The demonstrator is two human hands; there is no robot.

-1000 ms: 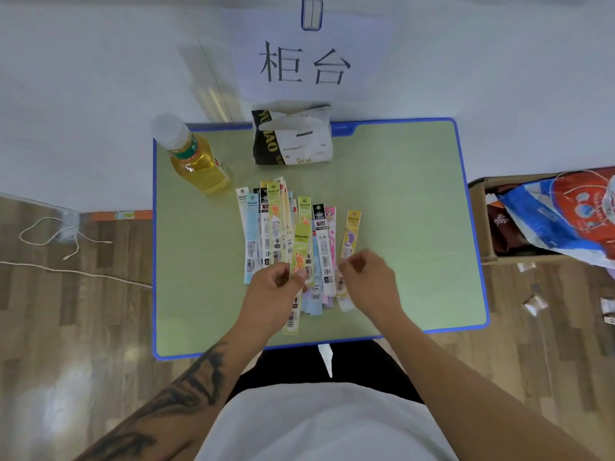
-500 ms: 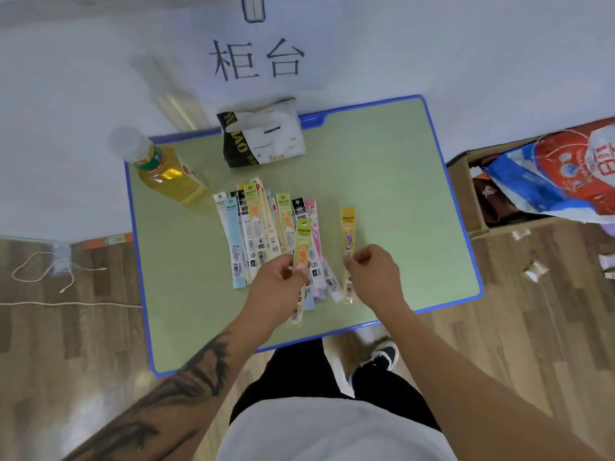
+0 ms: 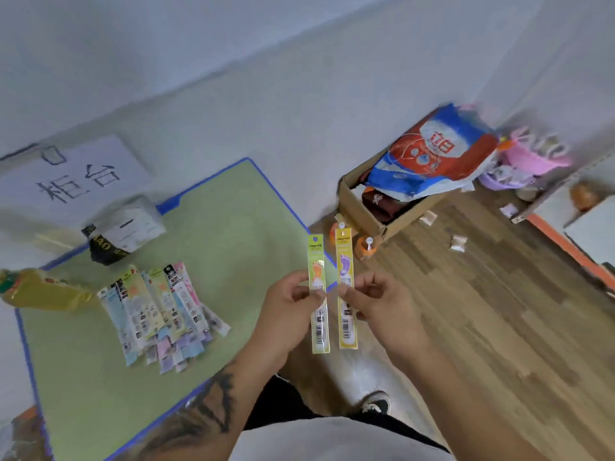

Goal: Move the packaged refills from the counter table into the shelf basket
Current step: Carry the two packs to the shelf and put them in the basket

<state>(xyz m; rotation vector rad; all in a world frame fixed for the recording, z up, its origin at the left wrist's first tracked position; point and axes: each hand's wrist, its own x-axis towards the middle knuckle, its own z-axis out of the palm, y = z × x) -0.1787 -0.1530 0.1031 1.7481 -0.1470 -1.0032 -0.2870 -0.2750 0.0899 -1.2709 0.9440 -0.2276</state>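
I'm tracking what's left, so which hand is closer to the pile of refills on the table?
Left. The left hand is just right of the pile of refills; the right hand is farther right, off the table's edge.

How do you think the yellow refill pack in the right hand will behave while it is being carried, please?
Probably light: the right hand pinches the yellow refill pack at mid-length only. Fairly stiff: it stands straight above and below that grip. Its glossy sleeve may be slippery.

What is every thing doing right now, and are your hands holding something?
left hand: pinching the green refill pack, upright
right hand: pinching the yellow refill pack, upright
refill pile: lying fanned on the green table
cardboard box: open, full
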